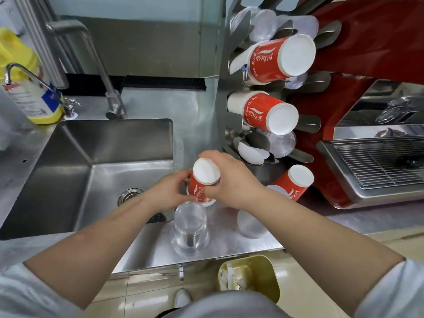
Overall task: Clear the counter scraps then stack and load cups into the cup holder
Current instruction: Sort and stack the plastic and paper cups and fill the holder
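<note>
Holding an upside-down red paper cup [203, 183] between both hands, left hand [168, 191] gripping its lower side, right hand [226, 180] curled round the top; it sits on the steel tabletop [229, 237] right of the sink, near the cup holder [231, 115]. Squeeze lightly: thin tapered paper dents, smooth clear plastic cup [190, 230] slips

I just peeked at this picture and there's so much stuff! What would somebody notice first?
Probably the red paper cup, upside down in the middle, gripped by the left hand and right hand beside the steel sink. Next, the metal cup holder on the right, with more red cups sticking out of its slots. A clear plastic cup stands upside down on the counter just in front of the hands.
</note>
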The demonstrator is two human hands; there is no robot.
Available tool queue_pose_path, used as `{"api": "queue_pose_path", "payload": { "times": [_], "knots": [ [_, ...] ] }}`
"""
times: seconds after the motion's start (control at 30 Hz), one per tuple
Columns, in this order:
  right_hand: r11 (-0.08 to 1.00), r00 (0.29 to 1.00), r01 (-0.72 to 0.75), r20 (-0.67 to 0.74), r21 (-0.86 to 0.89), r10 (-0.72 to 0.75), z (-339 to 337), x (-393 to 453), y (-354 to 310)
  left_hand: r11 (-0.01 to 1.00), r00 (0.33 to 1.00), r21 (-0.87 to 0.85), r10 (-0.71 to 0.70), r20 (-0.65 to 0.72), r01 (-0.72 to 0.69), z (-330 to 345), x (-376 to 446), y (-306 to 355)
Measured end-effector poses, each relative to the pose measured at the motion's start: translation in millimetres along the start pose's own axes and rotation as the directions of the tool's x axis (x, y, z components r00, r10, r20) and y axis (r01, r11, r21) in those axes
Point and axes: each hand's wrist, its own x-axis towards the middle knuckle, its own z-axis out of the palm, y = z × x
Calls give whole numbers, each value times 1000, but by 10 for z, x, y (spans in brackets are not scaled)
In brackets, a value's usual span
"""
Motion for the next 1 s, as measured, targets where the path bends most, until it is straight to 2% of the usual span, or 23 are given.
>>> {"api": "queue_pose_path", "payload": {
  "times": [0.13, 0.33, 0.5, 0.67, 0.83, 1.0],
  "knots": [
    [998, 995, 32, -101, 60, -26, -172, -111, -67, 998, 994, 10, 55, -93, -54, -160, -82, 167],
    [970, 959, 125, -275, 210, -64, -611, -487, -61, 982, 961, 70, 189, -203, -178, -358, -264, 773],
    [905, 963, 182, -256, 385, -85, -975, -874, 126, 953, 922, 159, 292, -256, -258, -201, -489, 1228],
    [887, 959, 221, -254, 405, -123, -1321, -1213, 417, 932, 868, 160, 362, -340, -326, 223, -579, 1609],
    [895, 937, 252, -323, 369, -131, -1674, -1452, 770, 903, 814, 181, 430, -391, -390, 654, -458, 2014],
    [912, 920, 233, -381, 337, -94, -1983, -1645, 1089, 912, 862, 114, 409, -301, -394, 1025, -205, 2376]
  ]
}}
